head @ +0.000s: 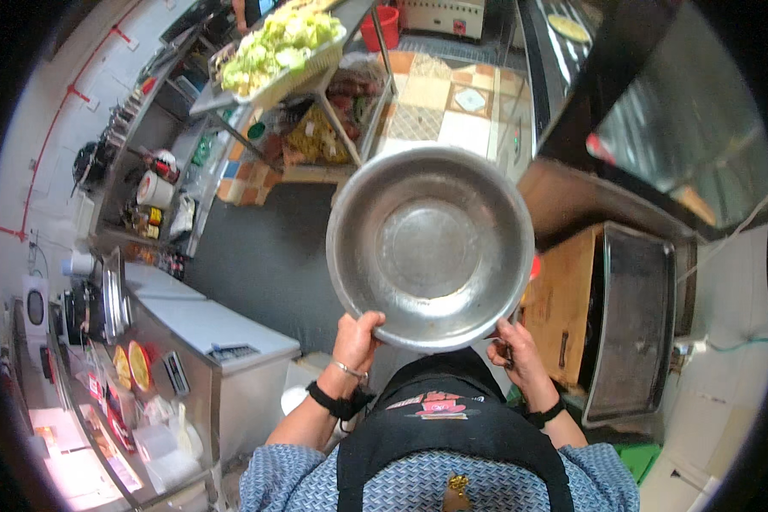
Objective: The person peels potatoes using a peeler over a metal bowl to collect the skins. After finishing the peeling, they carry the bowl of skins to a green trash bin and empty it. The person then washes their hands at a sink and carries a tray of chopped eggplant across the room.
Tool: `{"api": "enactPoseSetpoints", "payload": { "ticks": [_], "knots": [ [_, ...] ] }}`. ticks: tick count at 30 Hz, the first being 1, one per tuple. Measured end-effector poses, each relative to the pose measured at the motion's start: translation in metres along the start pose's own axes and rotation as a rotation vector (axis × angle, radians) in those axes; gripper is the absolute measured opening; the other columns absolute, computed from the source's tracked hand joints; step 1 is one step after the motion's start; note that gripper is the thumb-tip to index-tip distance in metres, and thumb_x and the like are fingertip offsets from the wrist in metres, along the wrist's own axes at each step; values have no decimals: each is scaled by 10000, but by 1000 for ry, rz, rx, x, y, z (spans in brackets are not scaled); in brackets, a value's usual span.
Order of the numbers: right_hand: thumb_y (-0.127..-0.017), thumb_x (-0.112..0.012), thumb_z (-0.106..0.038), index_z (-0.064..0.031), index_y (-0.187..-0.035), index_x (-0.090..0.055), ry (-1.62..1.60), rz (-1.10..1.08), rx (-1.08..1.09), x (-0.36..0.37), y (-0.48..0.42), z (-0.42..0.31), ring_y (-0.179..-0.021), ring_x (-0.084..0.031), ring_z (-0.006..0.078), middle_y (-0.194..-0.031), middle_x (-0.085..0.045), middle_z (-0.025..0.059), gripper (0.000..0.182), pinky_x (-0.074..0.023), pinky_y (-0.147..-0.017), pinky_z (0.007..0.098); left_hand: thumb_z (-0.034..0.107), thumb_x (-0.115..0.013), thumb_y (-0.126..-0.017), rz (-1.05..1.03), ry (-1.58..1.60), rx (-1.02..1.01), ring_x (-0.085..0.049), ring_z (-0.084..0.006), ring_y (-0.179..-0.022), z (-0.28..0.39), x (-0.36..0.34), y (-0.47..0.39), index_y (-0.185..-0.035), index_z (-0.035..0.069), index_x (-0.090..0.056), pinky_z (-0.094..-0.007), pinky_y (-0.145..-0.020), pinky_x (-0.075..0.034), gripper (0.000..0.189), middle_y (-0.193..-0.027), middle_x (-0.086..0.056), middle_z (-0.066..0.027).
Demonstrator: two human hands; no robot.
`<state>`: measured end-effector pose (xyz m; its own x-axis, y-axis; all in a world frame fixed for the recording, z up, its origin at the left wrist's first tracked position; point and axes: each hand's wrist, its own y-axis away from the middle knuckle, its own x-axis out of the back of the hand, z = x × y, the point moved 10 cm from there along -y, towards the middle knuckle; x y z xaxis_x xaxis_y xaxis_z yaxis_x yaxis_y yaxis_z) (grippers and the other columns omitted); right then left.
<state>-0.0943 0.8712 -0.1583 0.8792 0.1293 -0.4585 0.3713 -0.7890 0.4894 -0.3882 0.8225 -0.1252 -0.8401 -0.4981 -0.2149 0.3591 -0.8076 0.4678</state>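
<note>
A large round stainless steel basin (429, 246) is held out in front of my body, its hollow inside facing up toward me. Nothing lies in it. My left hand (356, 342) grips the near left rim, thumb on top and the other fingers mostly hidden beneath. At the near right rim, my right hand (515, 349) has its thumb against the edge and its fingers curled below. A black apron (451, 435) covers my front just behind the basin.
A steel table at the far left bears a white basket (294, 70) heaped with chopped lettuce (281, 48). A white-topped counter (224, 323) stands at left. To the right are a wooden cabinet (560, 301) and a dark metal tray (633, 326). A red bucket (381, 29) sits farther back.
</note>
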Motion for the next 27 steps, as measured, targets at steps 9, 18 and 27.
{"api": "enactPoseSetpoints", "payload": {
  "ticks": [9,18,27],
  "knots": [
    [-842,-620,-167,-111,-836,-559,-293,96,-217,-86,-254,-112,-469,-444,99,-656,-520,-3,83,-355,-405,270,150,-606,-944,-246,122,-225,-697,-241,-857,196,-85,-91,-1301,-30,-516,-334,-737,-596,410,-1022,-665,-142],
    [-908,-498,-234,-122,-732,-463,-917,-284,-269,-174,-443,-292,-408,-314,92,-554,-378,-10,211,-232,-351,233,72,-532,-972,-282,-309,149,-629,-128,-636,224,-99,-342,-1213,-23,-565,-253,-596,-541,261,-814,-690,-109],
    [-841,-599,-144,-103,-827,-519,-482,61,-11,-114,-613,-489,-446,-435,167,-730,-565,55,91,-327,-373,271,85,-619,-936,-652,-520,-103,-600,-92,-967,358,-308,-542,-1378,37,-525,-239,-893,-483,455,-1081,-660,-36]
  ]
}}
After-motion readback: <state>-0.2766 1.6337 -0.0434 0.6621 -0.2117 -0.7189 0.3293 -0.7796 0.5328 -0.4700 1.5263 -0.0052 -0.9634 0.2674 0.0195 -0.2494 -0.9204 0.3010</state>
